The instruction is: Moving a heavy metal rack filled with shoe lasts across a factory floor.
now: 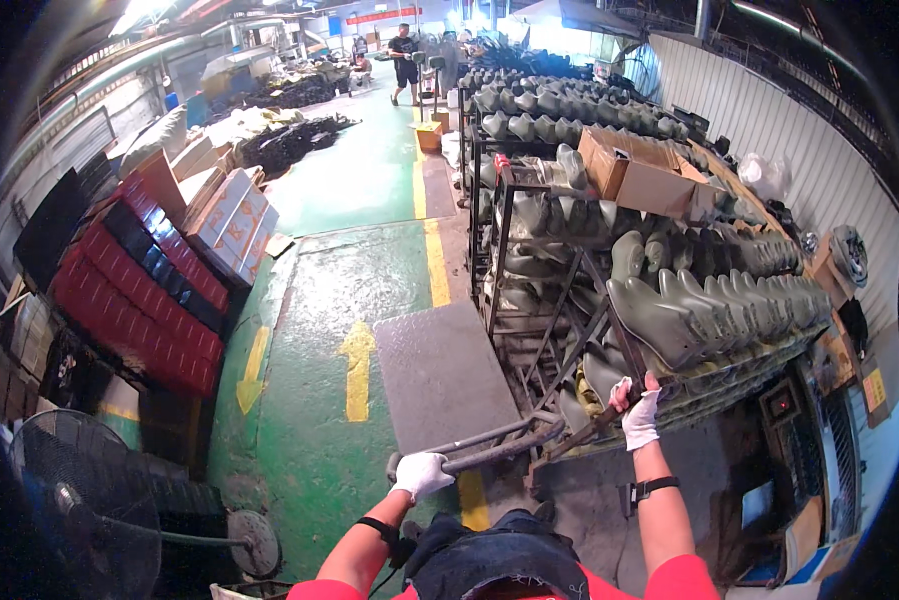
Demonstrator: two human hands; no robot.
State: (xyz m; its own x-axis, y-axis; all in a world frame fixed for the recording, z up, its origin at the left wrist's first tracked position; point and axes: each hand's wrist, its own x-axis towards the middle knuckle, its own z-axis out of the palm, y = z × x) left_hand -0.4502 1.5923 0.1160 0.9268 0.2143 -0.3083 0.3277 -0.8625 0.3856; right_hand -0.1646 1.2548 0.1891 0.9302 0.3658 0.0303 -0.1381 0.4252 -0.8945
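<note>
My left hand (425, 476), in a white glove, is closed round the end of a grey tubular handle (504, 445). That handle belongs to a flat grey platform cart (447, 370) standing on the floor ahead of me. On the right, my gloved right hand (637, 415) with bare fingertips grips the dark metal frame of a shelf rack (624, 345). Olive-green boot-shaped forms (659, 320) stand in rows on the rack's tiers, just beyond that hand. The lower tiers are partly hidden by the frame.
Stacked dark red crates (144, 290) and cartons (231, 225) line the left. A floor fan (89, 510) stands at lower left. An opened cardboard box (644, 175) sits on the racks. Yellow arrows (357, 370) mark the green floor; a person (403, 65) stands far ahead.
</note>
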